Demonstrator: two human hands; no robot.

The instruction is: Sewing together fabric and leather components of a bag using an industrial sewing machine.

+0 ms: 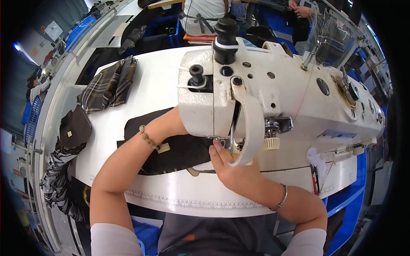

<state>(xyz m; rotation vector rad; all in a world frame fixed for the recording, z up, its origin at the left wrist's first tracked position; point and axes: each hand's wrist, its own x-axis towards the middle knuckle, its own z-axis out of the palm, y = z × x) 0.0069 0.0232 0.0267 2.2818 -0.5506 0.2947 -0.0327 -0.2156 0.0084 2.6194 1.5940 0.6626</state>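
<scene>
A white sewing machine (pixel 200 111) stands over dark fabric (pixel 183 155) lying on the white table (pixel 183 200), with a small beige tag (pixel 164 147) on the cloth. My left hand (pixel 174 120) reaches behind the machine head, its fingers hidden. My right hand (pixel 230 173) rests at the presser foot, fingers stretched toward the needle on the fabric edge, partly screened by the curved white guard (pixel 250 128).
Folded plaid cloth (pixel 102 87), a dark piece (pixel 74 126) and patterned fabric (pixel 60 179) lie left. A white scrap (pixel 316 158) and a red-black tool (pixel 315 179) lie right. Blue bins (pixel 352 192) sit beside the table. Co-workers (pixel 200 13) sit beyond.
</scene>
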